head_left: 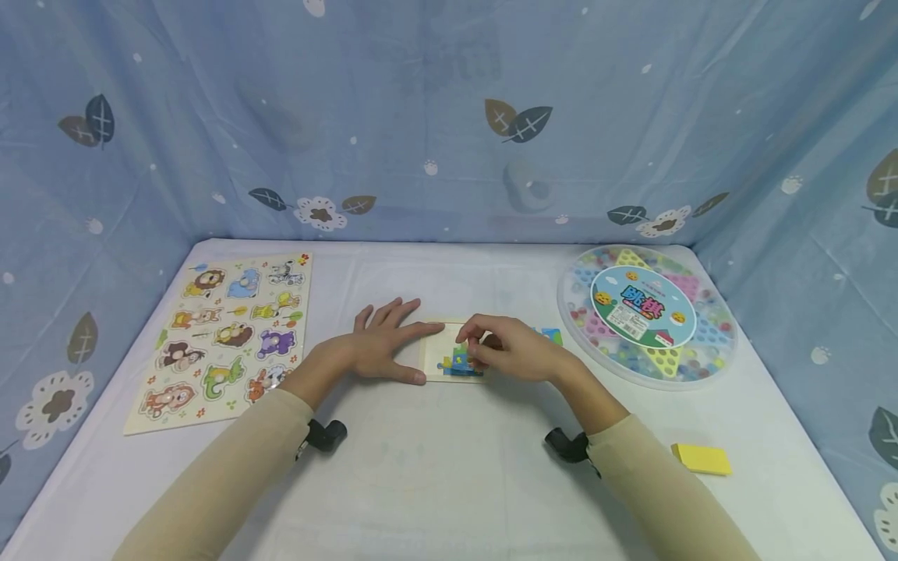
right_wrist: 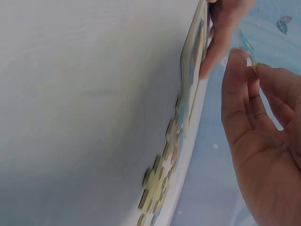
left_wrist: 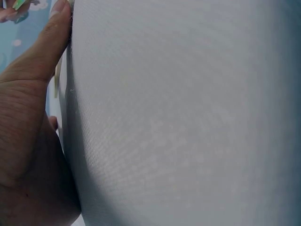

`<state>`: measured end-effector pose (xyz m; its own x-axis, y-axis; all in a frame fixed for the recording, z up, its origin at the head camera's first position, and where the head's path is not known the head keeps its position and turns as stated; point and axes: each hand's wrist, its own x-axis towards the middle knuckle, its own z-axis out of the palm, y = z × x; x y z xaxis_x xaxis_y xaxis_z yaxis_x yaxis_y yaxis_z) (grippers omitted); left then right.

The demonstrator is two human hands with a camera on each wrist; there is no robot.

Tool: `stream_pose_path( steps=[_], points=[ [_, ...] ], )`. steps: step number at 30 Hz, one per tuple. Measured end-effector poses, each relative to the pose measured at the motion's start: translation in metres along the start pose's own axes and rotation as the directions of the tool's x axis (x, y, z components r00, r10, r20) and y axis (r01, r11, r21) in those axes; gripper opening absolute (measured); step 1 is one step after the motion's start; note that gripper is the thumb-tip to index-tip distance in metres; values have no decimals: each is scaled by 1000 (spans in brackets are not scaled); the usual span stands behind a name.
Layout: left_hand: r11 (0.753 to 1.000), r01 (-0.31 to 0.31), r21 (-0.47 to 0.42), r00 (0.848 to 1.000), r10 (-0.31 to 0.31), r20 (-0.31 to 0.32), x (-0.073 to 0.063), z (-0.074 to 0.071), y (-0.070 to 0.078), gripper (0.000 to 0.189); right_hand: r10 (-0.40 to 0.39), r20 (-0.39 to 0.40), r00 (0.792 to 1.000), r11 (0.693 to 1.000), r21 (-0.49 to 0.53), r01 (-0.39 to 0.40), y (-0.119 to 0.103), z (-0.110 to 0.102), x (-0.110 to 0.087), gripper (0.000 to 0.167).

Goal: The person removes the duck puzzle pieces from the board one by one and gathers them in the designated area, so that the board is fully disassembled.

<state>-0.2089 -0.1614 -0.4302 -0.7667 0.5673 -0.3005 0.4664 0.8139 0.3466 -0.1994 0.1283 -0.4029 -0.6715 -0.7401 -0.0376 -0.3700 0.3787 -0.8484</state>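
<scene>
A small pale puzzle board (head_left: 435,354) lies mid-table, with several joined jigsaw pieces (head_left: 460,363) along its lower part. My left hand (head_left: 386,347) rests at its left end, fingers spread, the thumb and index finger touching the frame. Over the board's right side, my right hand (head_left: 519,351) pinches a jigsaw piece (right_wrist: 248,46) between thumb and fingertips. In the right wrist view that piece shows light blue and yellow-green, held above the tabletop. Loose jigsaw pieces (right_wrist: 160,176) lie beyond the board's right end; in the head view my right hand mostly hides them.
An animal peg puzzle board (head_left: 228,343) lies at the left. A round, clear-lidded Chinese checkers set (head_left: 645,308) sits at the right, close to the loose pieces. A yellow block (head_left: 701,459) is near the right front. Patterned blue cloth (head_left: 421,117) hangs behind the table.
</scene>
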Motion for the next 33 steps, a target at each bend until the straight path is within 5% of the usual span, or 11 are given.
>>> stream_pose_path(
  steps=[14, 33],
  points=[
    [1000, 1, -8, 1000, -1, -15, 2, 4, -2, 90, -30, -1, 1000, 1000, 7, 30, 2, -7, -16, 21],
    [1000, -6, -22, 1000, 6, -5, -2, 0, 0, 89, 43, -10, 999, 999, -18, -43, 14, -21, -47, 17]
  ],
)
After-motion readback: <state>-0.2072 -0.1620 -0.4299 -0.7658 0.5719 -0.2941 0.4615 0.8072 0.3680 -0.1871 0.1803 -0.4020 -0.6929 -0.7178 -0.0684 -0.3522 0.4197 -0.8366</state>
